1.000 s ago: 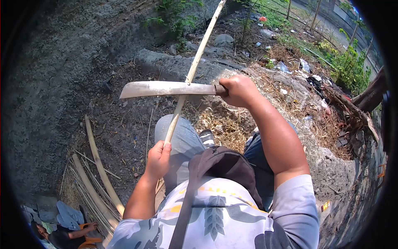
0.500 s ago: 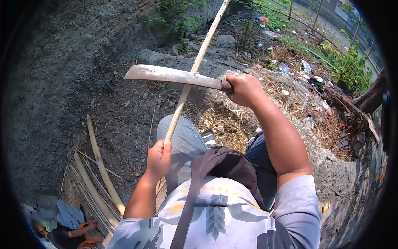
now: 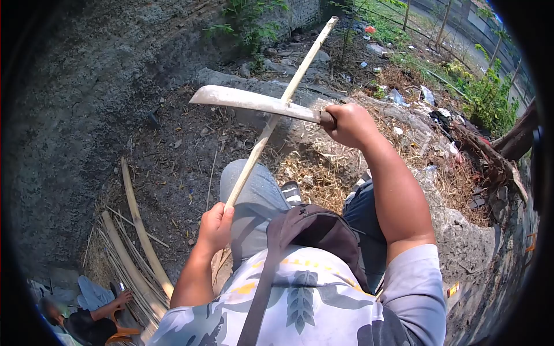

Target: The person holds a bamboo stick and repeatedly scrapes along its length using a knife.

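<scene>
My left hand (image 3: 214,226) was closed tight around the near end of a long, thin stick (image 3: 271,124). The stick was pale, smooth and straight, like a peeled strip of bamboo. It ran from my hand, low in the middle of the view, up and away toward 1 o'clock, and its far tip sat high near the green weeds (image 3: 248,17).

My right hand (image 3: 351,124) was clenched in a fist around the handle of a big knife (image 3: 254,101). The blade was wide, flat and dull grey, with a rounded tip that pointed toward 9 o'clock. It lay across the stick, touching it partway up, so the two made a cross shape.

Under the stick was my knee in grey-blue jeans (image 3: 254,187). A dark, soft bag (image 3: 314,228) hung on a strap across my chest.

The ground (image 3: 173,167) was dark, crumbly dirt with bits of dry straw. At 8 o'clock lay a pile of bamboo strips (image 3: 135,254), long, curved and yellowish. At the very edge, near 7 o'clock, another person (image 3: 86,320) sat low on the ground. At 3 o'clock was a rough grey stone edge (image 3: 461,230).
</scene>
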Demonstrator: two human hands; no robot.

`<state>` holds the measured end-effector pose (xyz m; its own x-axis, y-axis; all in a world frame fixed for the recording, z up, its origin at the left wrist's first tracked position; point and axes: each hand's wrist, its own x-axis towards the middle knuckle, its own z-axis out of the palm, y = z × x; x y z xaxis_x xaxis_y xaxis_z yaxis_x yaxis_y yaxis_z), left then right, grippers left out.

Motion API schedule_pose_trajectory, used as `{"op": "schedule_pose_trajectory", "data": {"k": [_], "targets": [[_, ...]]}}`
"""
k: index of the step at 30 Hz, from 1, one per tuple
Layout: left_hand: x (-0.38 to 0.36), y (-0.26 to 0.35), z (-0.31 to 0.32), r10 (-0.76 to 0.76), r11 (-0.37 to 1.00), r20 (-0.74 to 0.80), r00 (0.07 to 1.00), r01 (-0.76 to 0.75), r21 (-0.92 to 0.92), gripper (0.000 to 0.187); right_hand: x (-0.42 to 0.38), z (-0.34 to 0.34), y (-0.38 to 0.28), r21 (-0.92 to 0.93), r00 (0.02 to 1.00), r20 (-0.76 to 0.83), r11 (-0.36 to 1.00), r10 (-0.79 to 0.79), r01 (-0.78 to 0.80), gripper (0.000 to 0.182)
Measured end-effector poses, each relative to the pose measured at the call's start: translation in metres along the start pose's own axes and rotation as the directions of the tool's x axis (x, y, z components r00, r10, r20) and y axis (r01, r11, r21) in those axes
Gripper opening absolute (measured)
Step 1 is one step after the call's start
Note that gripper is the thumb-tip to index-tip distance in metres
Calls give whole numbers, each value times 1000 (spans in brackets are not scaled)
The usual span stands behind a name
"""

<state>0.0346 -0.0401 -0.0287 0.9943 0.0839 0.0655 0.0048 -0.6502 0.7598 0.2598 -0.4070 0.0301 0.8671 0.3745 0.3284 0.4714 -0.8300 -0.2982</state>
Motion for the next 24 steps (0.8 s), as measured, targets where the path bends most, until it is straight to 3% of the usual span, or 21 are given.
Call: {"op": "schedule_pose_trajectory", "data": {"k": [2, 4, 7, 10, 11, 14, 17, 20, 23, 24], "targets": [[-10, -14, -5, -31, 999, -14, 999, 32, 16, 30, 5, -9, 15, 110, 979, 0, 973, 203, -202, 33], [-15, -16, -6, -23, 1000, -9, 1000, 23, 19, 29, 4, -9, 30, 201, 950, 0, 930, 313, -307, 35], [-17, -12, -3, -38, 998, -12, 999, 39, 44, 28, -1, -5, 38, 279, 940, 86, 898, 329, -340, 35], [-11, -10, 2, -30, 997, -44, 999, 33, 76, 27, -5, -2, 30, 226, 977, 57, 951, 203, -211, 35], [-7, -8, 3, -28, 996, -61, 998, 33, 81, 27, -5, -2, 25, 183, 974, 114, 960, 195, -214, 35], [1, 5, 2, -38, 996, -92, 995, 45, 77, 27, -10, -4, -6, 41, 992, 128, 999, 4, -10, 32], [0, 10, 2, -32, 995, -92, 995, 41, 95, 27, -8, 9, -19, -95, 957, 157, 961, -243, 260, 22], [-1, 8, 0, 14, 991, -108, 994, 1, 137, 27, -8, -4, -25, -137, 929, 85, 920, -359, 368, 20], [-6, 6, 0, 20, 991, -126, 992, -3, 132, 27, -4, -6, -10, -68, 991, 131, 997, -12, 21, 24], [-5, 6, 0, 21, 993, -136, 990, -4, 121, 27, -3, -8, 0, 31, 990, 139, 999, 17, -22, 28]]}}
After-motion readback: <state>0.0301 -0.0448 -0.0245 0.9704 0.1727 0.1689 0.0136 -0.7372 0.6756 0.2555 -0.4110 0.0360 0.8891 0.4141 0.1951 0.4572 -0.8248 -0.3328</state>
